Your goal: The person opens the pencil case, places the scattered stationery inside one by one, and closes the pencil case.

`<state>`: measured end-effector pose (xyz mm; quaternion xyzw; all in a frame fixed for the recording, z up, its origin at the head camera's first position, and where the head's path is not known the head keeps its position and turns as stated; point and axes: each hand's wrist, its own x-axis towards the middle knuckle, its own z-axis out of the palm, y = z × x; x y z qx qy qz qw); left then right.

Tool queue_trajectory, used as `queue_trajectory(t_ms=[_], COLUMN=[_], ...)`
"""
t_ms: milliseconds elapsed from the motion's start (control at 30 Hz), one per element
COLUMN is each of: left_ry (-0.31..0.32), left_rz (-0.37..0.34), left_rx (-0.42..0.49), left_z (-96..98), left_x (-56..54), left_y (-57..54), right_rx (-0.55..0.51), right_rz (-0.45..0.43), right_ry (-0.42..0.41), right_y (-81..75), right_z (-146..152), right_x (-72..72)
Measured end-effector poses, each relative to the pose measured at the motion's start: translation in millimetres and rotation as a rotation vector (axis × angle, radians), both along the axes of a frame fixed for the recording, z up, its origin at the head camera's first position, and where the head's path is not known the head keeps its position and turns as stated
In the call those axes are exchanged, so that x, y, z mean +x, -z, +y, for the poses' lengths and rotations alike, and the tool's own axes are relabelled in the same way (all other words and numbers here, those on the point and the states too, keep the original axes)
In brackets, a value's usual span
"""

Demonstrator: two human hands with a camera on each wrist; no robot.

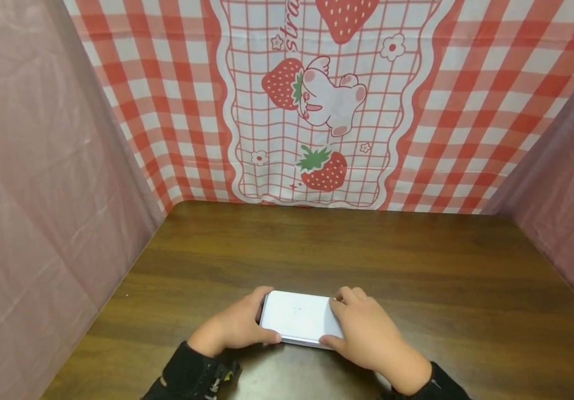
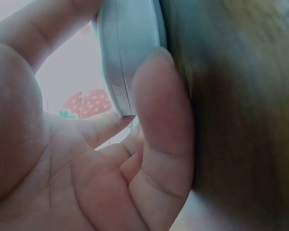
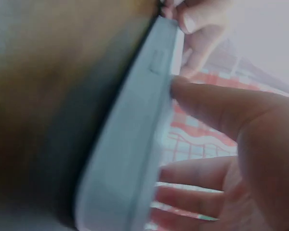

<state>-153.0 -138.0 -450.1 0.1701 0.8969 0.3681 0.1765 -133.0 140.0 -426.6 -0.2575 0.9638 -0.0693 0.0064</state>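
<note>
A flat white rectangular case (image 1: 298, 315) with rounded corners lies near the front of the wooden table, faint small marks on its top. Its left end is in the grip of my left hand (image 1: 234, 326), thumb at the near edge and fingers round the far side. My right hand (image 1: 369, 332) holds the right end, thumb on the near edge and the index finger bent onto the top. A thin seam runs along the case's side (image 2: 127, 43) in the left wrist view. The right wrist view shows a small rectangular outline on the long side (image 3: 130, 125).
The brown wooden table (image 1: 317, 244) stretches back to a red-and-white checked cloth (image 1: 182, 100) printed with strawberries and a cartoon animal. Pale pink curtains hang at the left (image 1: 42, 194) and right (image 1: 572, 222). Dark sleeves (image 1: 187, 372) cover both forearms.
</note>
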Motion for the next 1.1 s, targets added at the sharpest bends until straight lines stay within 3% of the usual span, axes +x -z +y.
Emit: queue_trajectory(t_ms=[167,300,433,567,700,867,1100], left_ry=[-0.030,-0.047,-0.060,-0.039,-0.028,-0.045,-0.047], left_rz=[-0.021,0.010,0.120,0.235,0.264,0.235,0.252], left_rx=[-0.021,-0.071,-0.174,-0.288,-0.350,-0.331,-0.326], left_z=[-0.8,2.9,12.9,23.4,30.3,33.0,32.2], left_x=[7.5,15.7,22.2,23.1,17.3,6.5,-15.1], left_y=[0.0,0.2,-3.7,-7.4,-6.2,-1.3,-4.6], right_rx=[-0.031,-0.083,-0.134,-0.163,-0.185,-0.203,-0.211], right_rz=[-0.146,-0.183,-0.158,-0.156,-0.173,-0.209,-0.208], right_ry=[0.062,0.089,0.108,0.109,0.108,0.109,0.106], right_y=[-1.9,3.2,9.8,13.3,13.1,12.0,13.6], right_z=[4.5,7.4,9.0,9.8,12.8,17.4,19.7], right_x=[6.4,17.6,22.7,17.2,5.8,-9.1,-35.5])
